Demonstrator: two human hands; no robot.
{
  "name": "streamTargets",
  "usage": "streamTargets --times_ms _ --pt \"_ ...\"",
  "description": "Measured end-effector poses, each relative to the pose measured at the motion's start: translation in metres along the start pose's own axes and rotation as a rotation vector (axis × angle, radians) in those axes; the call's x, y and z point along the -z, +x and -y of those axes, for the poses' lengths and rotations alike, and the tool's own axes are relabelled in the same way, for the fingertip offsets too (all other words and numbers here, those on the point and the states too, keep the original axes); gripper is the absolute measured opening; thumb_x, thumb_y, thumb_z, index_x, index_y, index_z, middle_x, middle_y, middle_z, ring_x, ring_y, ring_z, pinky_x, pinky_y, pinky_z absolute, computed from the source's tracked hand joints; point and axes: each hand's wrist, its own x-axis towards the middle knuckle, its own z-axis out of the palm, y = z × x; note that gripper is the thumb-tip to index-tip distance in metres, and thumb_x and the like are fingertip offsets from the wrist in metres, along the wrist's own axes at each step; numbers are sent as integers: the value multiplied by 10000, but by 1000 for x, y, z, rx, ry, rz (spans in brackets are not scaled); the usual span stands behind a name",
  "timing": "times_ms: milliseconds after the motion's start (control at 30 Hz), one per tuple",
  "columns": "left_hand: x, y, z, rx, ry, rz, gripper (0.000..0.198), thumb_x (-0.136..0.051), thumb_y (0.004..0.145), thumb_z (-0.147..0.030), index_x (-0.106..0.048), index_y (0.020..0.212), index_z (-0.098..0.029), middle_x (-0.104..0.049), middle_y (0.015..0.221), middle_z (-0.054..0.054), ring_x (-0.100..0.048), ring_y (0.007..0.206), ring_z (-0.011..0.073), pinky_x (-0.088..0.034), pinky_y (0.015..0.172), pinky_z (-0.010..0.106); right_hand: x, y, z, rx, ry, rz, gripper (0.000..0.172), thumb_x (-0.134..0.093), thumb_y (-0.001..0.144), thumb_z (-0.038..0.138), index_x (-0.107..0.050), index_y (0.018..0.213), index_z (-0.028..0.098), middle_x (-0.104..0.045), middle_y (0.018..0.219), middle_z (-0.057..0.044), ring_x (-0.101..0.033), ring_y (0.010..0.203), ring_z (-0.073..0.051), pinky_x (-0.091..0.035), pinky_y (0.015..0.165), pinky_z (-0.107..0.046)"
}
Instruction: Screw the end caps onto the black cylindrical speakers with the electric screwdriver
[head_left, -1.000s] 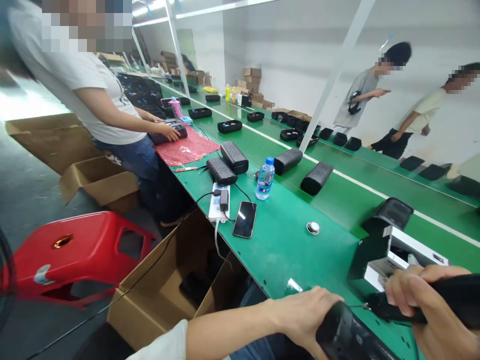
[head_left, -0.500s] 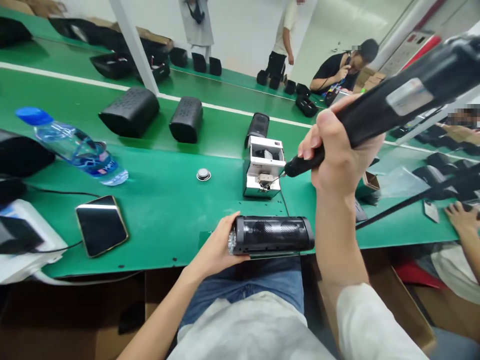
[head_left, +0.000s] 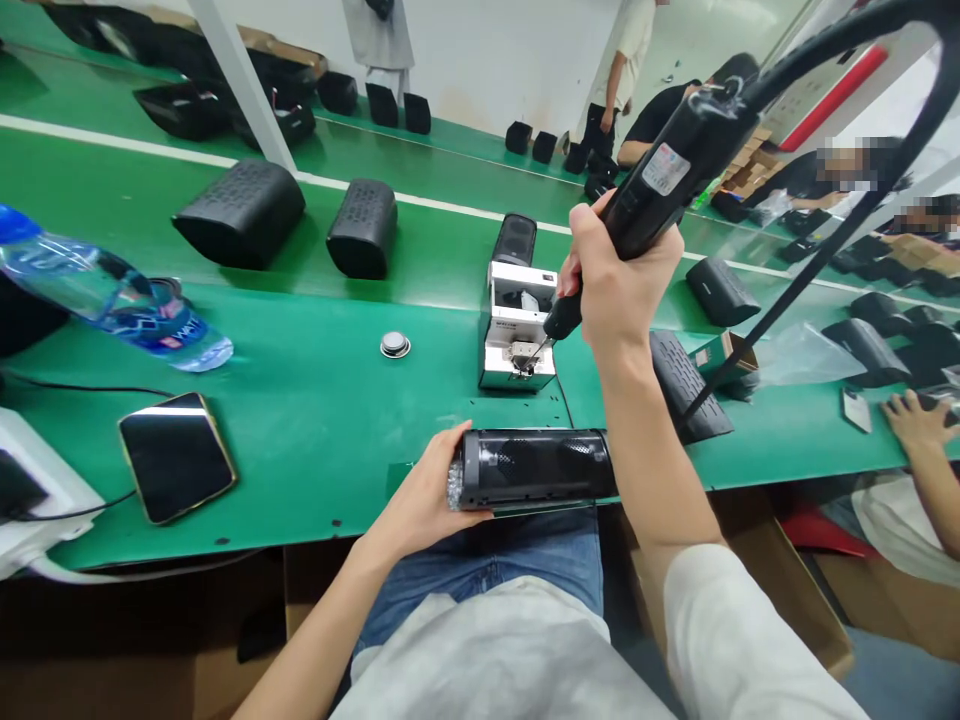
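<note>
My left hand (head_left: 422, 493) grips the left end of a black cylindrical speaker (head_left: 536, 467) lying on its side at the near edge of the green bench (head_left: 315, 420). My right hand (head_left: 619, 290) is closed round a black electric screwdriver (head_left: 660, 185) whose cable runs up to the right. Its bit tip touches the front slot of a small silver screw feeder box (head_left: 517, 330) standing behind the speaker.
A water bottle (head_left: 105, 300) lies at the left, with a phone (head_left: 175, 455) and a white power strip (head_left: 30, 490) near it. A small round metal part (head_left: 394, 345) sits mid-bench. Black speaker shells (head_left: 240, 210) ride the belt behind. Another person's hand (head_left: 911, 420) rests at the right; people stand farther back.
The view swung right from the co-worker at the left to the bench in front of me. The screwdriver came down so its tip stays at the feeder; the speaker stays in my left hand.
</note>
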Motion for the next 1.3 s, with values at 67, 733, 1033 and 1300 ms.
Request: streamTargets --times_ms 67,733,1033,1300 --pt "0 0 0 -5 5 3 1212 -999 807 -286 -238 1748 -344 -498 1693 180 -533 1580 443 -493 1296 671 3 -1 0 -20 -8 25 465 -857 926 608 -538 815 289 -433 615 95 -415 428 -95 -390 409 -282" --pt "-1 1 1 -29 -34 16 1218 -1010 799 -299 -250 1750 -349 -499 1703 179 -531 1574 457 -503 1291 685 9 -38 97 -247 173 150 147 -756 930 174 -718 844 287 -490 569 79 -425 372 -130 -381 360 -332" --pt "-3 -1 1 -43 -69 -5 1270 -1062 759 -260 -258 1739 -347 -490 1696 179 -511 1584 440 -475 1310 658 5 -75 66 -313 183 275 159 -808 987 158 -696 946 263 -591 619 76 -539 433 -122 -475 435 -286" --pt "-5 -1 3 -52 -99 -11 1339 -1114 681 -266 -268 1716 -342 -539 1604 175 -568 1494 434 -518 1251 642 17 -93 57 -305 254 318 177 -792 986 102 -676 974 236 -619 671 68 -580 467 -110 -499 460 -272"
